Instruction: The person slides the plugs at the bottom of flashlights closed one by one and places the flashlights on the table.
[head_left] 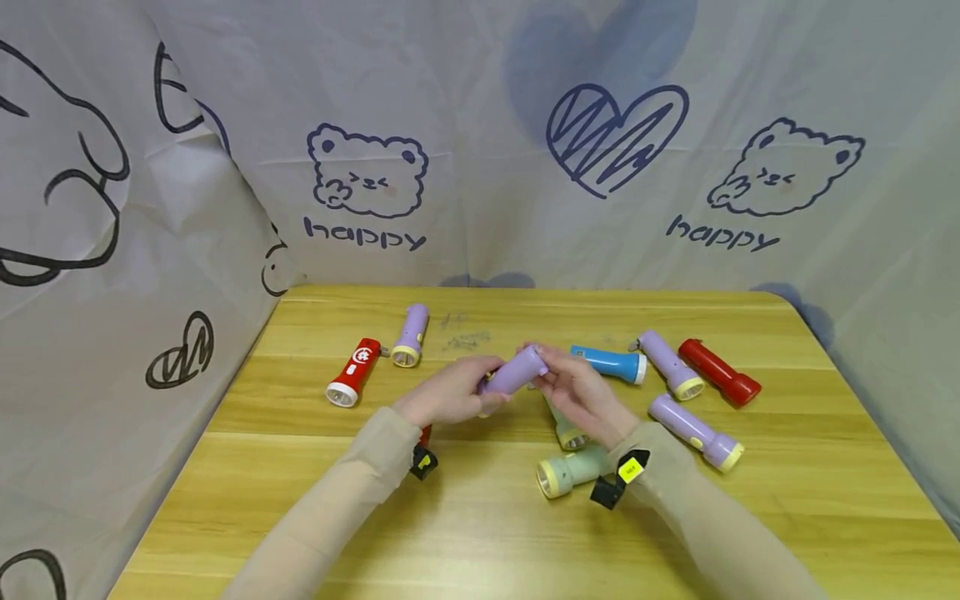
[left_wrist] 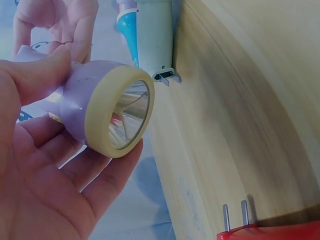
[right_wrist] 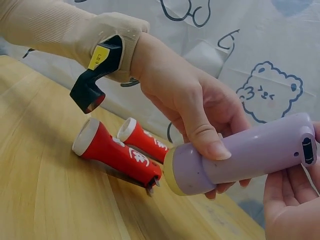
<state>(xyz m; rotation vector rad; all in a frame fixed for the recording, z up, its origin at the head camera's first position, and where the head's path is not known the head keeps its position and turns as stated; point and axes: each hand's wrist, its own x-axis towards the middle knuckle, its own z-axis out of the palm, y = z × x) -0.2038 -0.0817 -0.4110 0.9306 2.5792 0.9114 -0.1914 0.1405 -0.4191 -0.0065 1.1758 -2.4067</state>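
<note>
Both hands hold a purple flashlight [head_left: 516, 371] with a cream head ring, lifted above the table. My left hand [head_left: 450, 393] grips it near the head, thumb on one side and fingers around the other, as the left wrist view shows. At the tail end, my right hand [head_left: 587, 398] pinches the body with its fingertips. The tail shows a dark slot in the right wrist view, and the lens [left_wrist: 131, 115] shows in the left wrist view. Below my left wrist lies a red flashlight [right_wrist: 117, 156], mostly hidden in the head view.
Two pale green flashlights [head_left: 576, 471] lie under my right hand and wrist. Rightward are a blue one [head_left: 611, 364], two purple ones [head_left: 693, 429] and a red one [head_left: 718, 372]. Leftward lie another purple flashlight [head_left: 414, 333] and a red-and-white one [head_left: 356, 372]. Printed cloth [head_left: 480, 208] hangs behind the table.
</note>
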